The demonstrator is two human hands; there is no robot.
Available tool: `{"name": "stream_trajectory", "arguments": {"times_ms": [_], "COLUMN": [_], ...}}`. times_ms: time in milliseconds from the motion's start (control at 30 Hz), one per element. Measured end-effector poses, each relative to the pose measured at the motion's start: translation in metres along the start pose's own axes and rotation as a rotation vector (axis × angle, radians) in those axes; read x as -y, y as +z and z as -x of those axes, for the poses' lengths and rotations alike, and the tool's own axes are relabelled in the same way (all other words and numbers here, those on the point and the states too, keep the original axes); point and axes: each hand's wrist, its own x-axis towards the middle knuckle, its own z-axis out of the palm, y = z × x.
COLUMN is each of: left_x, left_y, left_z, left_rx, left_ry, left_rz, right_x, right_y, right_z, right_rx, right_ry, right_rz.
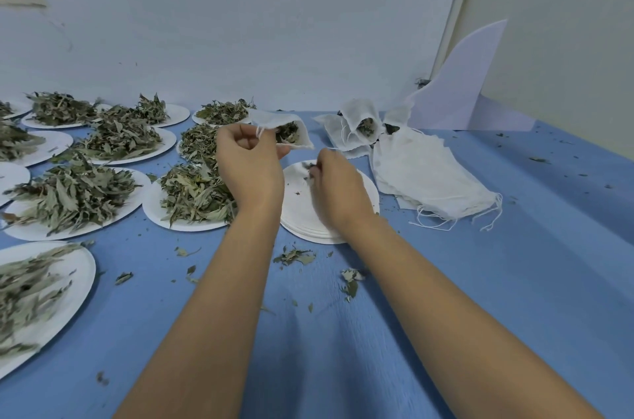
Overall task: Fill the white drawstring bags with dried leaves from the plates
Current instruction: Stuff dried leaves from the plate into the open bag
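**A:** What's nearest, on this side of the hands?

**B:** Loose leaf crumbs [295, 255] on the blue tablecloth [480, 281], between the two forearms.

**A:** And the right hand?

**B:** The right hand [334, 187] is low over a stack of empty paper plates [298, 212]. Its fingertips are curled and pinch a small tuft of dried leaves [309, 169]. It's blurred there, so I can't say more.

**A:** The left hand?

**B:** The left hand [248, 161] is just beside the right. It pinches the mouth of a white drawstring bag [298, 132] between thumb and fingers. The bag gapes open just past the fingertips, with leaves inside.

**A:** What's to its left?

**B:** Paper plates heaped with leaves. The closest heaped plate [151, 204] sits right beside the left wrist.

**A:** What's to the right of the right hand?

**B:** A pile of flat empty bags [429, 178], strings trailing. Beyond both hands are filled bags [363, 123], and farther still a white sheet [459, 92] leans on the wall.
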Motion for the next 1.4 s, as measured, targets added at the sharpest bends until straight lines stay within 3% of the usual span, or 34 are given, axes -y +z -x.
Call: {"name": "stream_trajectory", "arguments": {"times_ms": [167,233,333,500,933,1033,1200,1400], "left_x": [0.009,0.013,0.017,0.016,0.018,0.016,0.009,0.010], "left_y": [-0.002,-0.002,-0.003,-0.001,0.008,0.010,0.006,0.006], "left_z": [0.000,0.002,0.005,0.004,0.015,0.017,0.013,0.015], "left_rx": [0.030,0.088,0.107,0.123,0.279,0.394,0.641,0.749], "left_ry": [-0.001,0.074,0.187,0.226,0.167,0.061,-0.181,-0.192], "left_rz": [-0.143,-0.342,-0.534,-0.582,-0.442,-0.381,-0.232,-0.327], "right_x": [-0.005,-0.005,-0.003,0.001,0.008,0.008,0.001,-0.003], "right_y": [-0.025,-0.034,-0.042,-0.049,-0.050,-0.051,-0.057,-0.051], "right_z": [-0.004,-0.006,-0.007,-0.002,-0.005,-0.006,-0.007,-0.006], "right_rx": [-0.194,-0.165,0.012,0.184,0.077,0.030,0.044,0.063], "right_ry": [0.210,0.269,0.257,0.100,-0.068,-0.009,0.276,0.350], "right_rz": [-0.518,-0.690,-0.921,-0.663,0.018,-0.020,-0.415,-0.509]}}
